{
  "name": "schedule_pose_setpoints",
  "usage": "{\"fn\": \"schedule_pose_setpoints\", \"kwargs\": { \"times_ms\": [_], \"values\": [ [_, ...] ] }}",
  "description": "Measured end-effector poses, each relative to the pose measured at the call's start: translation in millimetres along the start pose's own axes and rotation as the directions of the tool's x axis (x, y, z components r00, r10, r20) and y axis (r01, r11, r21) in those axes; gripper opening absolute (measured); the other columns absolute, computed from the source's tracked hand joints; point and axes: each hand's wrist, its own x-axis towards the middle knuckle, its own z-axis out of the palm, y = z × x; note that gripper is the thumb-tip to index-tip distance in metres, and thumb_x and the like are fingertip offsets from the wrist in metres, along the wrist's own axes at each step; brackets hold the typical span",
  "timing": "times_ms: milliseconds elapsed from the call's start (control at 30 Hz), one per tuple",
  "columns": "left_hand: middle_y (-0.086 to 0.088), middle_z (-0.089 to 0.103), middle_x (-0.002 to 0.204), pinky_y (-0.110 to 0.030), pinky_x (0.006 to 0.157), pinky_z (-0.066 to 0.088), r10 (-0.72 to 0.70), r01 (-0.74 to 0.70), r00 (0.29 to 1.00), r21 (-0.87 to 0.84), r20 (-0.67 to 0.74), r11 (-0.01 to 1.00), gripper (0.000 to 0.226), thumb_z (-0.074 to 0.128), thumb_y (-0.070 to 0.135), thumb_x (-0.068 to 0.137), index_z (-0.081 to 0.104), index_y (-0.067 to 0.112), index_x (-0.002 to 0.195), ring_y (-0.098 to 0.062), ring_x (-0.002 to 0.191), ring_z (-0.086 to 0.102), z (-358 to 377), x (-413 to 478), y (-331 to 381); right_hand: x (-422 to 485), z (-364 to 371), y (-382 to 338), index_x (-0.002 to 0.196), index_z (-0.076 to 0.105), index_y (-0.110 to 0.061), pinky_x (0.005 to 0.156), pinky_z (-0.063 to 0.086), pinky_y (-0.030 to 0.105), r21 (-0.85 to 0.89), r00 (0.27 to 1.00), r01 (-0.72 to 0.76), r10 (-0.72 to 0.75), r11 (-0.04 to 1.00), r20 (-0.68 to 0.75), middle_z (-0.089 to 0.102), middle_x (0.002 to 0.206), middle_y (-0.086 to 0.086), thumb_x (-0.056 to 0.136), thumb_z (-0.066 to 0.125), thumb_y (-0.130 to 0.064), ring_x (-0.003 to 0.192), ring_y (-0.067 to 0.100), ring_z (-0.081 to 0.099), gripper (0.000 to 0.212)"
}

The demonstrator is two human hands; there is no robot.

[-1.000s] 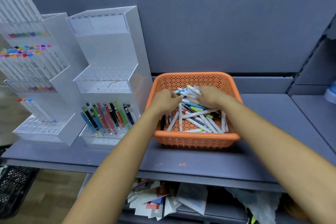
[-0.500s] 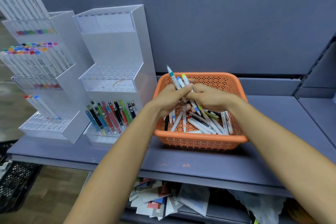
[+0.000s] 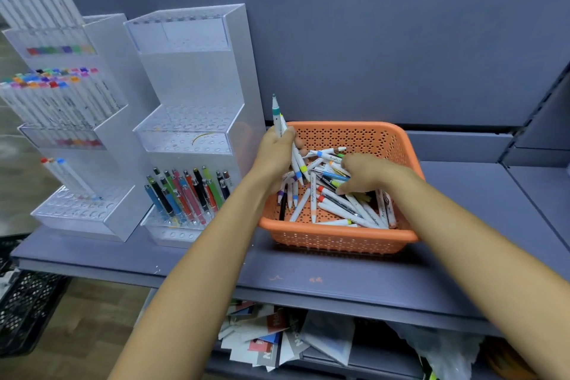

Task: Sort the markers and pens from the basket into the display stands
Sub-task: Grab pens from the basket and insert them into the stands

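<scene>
L fingers (image 3: 300, 145) curled round marker bunch (image 3: 276, 116), R fingers (image 3: 350, 163) among pens (image 3: 339, 207) in basket (image 3: 339, 236), grip unclear, stands (image 3: 191, 77) further L

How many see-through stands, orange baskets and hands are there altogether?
Clear stands: 2
Orange basket: 1
Hands: 2, the left hand holding markers, the right hand in the basket
Total: 5

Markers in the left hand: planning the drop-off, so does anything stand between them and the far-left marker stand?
Yes: the pen stand sits between the markers held in the left hand and the marker stand.
</scene>
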Motion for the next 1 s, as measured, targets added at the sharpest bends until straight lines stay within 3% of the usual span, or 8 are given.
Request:
{"fn": "schedule_pose_setpoints", "kwargs": {
  "times_ms": [200,333,500,600,767,867,933,1000],
  "values": [
    [0.0,0.04,0.067,-0.028,0.056,0.041,0.065,-0.067,0.998,0.126,0.02,0.99,0.024,0.052,0.026,0.096,0.043,0.022,0.074,-0.014,0.06,0.039,0.5,-4.6,-0.6,-1.9,-2.6,-7.1,0.096,0.059,-0.008,0.066,0.042,0.03,-0.109,0.99,-0.01,0.025,0.994,0.142,0.061,0.094,0.007,0.093,0.053,-0.039,0.078,0.021,0.054,0.032],
    [-0.002,0.047,0.07,-0.023,0.048,0.046,0.048,-0.059,0.996,0.15,0.075,0.987,0.021,0.051,0.03,0.097,0.044,0.021,0.079,-0.01,0.05,0.05,-0.2,-8.7,2.6,-1.4,0.8,-4.4,0.103,0.054,-0.009,0.067,0.038,0.031,-0.086,0.988,-0.019,0.032,0.996,0.152,0.052,0.092,0.005,0.099,0.04,-0.03,0.079,0.021,0.049,0.025],
    [-0.002,0.041,0.064,-0.021,0.046,0.041,0.025,-0.036,0.997,0.158,0.068,0.987,0.023,0.058,0.027,0.094,0.045,0.019,0.077,-0.013,0.054,0.04,-0.3,-10.9,4.2,3.2,-4.0,-1.4,0.086,0.049,-0.011,0.058,0.035,0.03,0.059,1.0,-0.01,0.009,0.998,0.011,0.051,0.08,0.003,0.102,0.036,-0.027,0.066,0.014,0.045,0.025],
    [-0.001,0.044,0.061,-0.022,0.046,0.04,-0.016,0.004,0.998,0.228,0.053,0.974,0.019,0.064,0.024,0.09,0.051,0.018,0.078,-0.011,0.05,0.042,0.0,-12.8,5.4,2.5,-5.8,0.4,0.087,0.052,-0.011,0.056,0.039,0.028,0.278,0.999,0.021,-0.008,0.96,-0.048,0.058,0.078,0.004,0.102,0.037,-0.028,0.067,0.018,0.054,0.028],
    [-0.002,0.045,0.06,-0.019,0.042,0.038,-0.077,0.067,0.995,0.158,0.056,0.985,0.019,0.066,0.024,0.088,0.058,0.008,0.087,-0.007,0.041,0.042,-0.8,-17.4,12.8,-10.3,-16.1,-6.1,0.096,0.063,-0.009,0.059,0.048,0.027,0.815,0.993,0.118,-0.048,0.567,-0.111,0.055,0.074,0.004,0.1,0.044,-0.033,0.062,0.014,0.053,0.031],
    [-0.005,0.056,0.066,-0.017,0.039,0.037,-0.116,0.123,0.987,-0.051,0.114,0.991,0.021,0.065,0.024,0.09,0.063,0.004,0.094,-0.003,0.038,0.039,0.9,-22.8,18.3,-18.8,-24.8,-18.1,0.095,0.066,-0.009,0.069,0.053,0.031,0.922,0.983,0.182,-0.075,0.343,-0.166,0.061,0.083,0.007,0.099,0.048,-0.031,0.075,0.017,0.059,0.029],
    [0.001,0.057,0.058,-0.015,0.04,0.036,-0.113,0.139,0.98,-0.158,0.162,0.978,0.019,0.06,0.022,0.093,0.067,0.004,0.096,-0.004,0.042,0.038,5.8,-29.2,23.9,-24.1,-31.2,-25.2,0.095,0.068,-0.009,0.082,0.053,0.032,0.92,0.962,0.266,-0.022,0.288,-0.271,0.069,0.093,0.007,0.1,0.047,-0.029,0.086,0.016,0.065,0.03],
    [0.003,0.055,0.053,-0.014,0.041,0.037,-0.109,0.146,0.977,-0.201,0.184,0.969,0.019,0.057,0.022,0.095,0.065,0.005,0.095,-0.005,0.044,0.04,11.8,-36.8,30.5,-32.2,-36.8,-33.1,0.093,0.069,-0.011,0.08,0.052,0.027,0.905,0.931,0.328,0.07,0.271,-0.358,0.071,0.092,0.007,0.1,0.046,-0.029,0.084,0.015,0.068,0.03]
  ]
}}
